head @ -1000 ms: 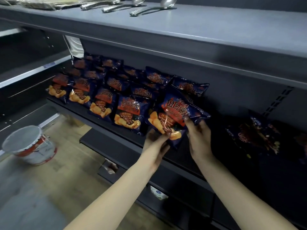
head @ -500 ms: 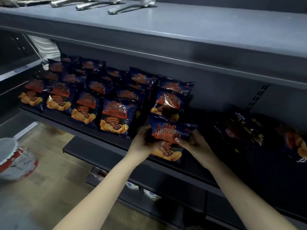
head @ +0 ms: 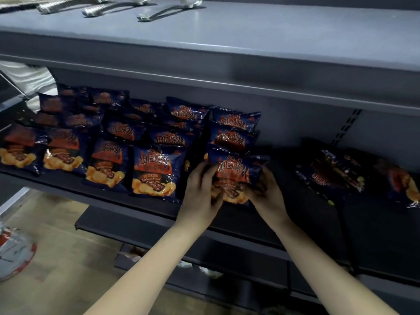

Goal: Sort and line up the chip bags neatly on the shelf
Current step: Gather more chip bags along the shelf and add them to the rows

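Note:
Dark blue chip bags with red and orange print stand in overlapping rows on the dark shelf (head: 145, 202). At the right end of the front row, one chip bag (head: 234, 172) leans on the shelf. My left hand (head: 201, 189) grips its left edge and my right hand (head: 264, 192) grips its lower right corner. Two more bags (head: 233, 138) stand stacked behind it. To the left stands the neighbouring front-row bag (head: 154, 170).
Loose darker bags (head: 331, 173) lie unsorted on the shelf's right part. A grey upper shelf (head: 250, 42) with metal spoons (head: 163, 11) overhangs. Below, a lower shelf ledge (head: 136, 230) juts out, and a white and red bucket (head: 13, 251) stands on the floor at left.
Both hands brought the held bag down from mid-air and set it at the right end of the front row. The view shifted rightwards.

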A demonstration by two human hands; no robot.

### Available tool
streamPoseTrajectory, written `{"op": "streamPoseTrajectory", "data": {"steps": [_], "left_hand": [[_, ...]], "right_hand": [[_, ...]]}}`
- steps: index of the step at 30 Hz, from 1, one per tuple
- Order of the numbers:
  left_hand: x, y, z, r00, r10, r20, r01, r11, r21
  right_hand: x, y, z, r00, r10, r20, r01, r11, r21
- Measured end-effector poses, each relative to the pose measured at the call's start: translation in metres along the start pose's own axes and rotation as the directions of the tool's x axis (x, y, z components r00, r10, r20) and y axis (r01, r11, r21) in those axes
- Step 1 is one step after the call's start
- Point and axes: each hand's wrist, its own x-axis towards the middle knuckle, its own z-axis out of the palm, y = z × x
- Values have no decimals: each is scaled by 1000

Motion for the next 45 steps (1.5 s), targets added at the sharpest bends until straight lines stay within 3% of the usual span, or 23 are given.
{"op": "streamPoseTrajectory", "data": {"steps": [2,5,9,18,25,33,38,45], "left_hand": [[-3,-8,3,982,179,68,-189,959,210],[-9,-20,11,945,238,224,-308,877,369],[-14,-29,16,928,227,296,-340,839,425],[-13,-36,19,928,156,339,-288,877,384],[-13,-37,22,946,100,308,-228,882,412],[-14,-36,20,951,120,285,-226,898,376],[-14,-27,17,970,202,136,-234,928,288],[25,46,26,947,317,-53,-299,930,211]], "right_hand": [[0,0,9,998,-18,-59,14,998,-65],[4,-3,21,989,-78,-124,59,986,-154],[11,-4,32,972,-116,-205,74,977,-202],[5,8,44,948,-171,-269,81,945,-318],[4,10,47,944,-244,-220,124,883,-452],[4,9,48,933,-273,-236,153,892,-426],[-3,1,45,868,-389,-310,260,886,-384],[-17,-12,-3,854,-420,-307,305,883,-357]]}}
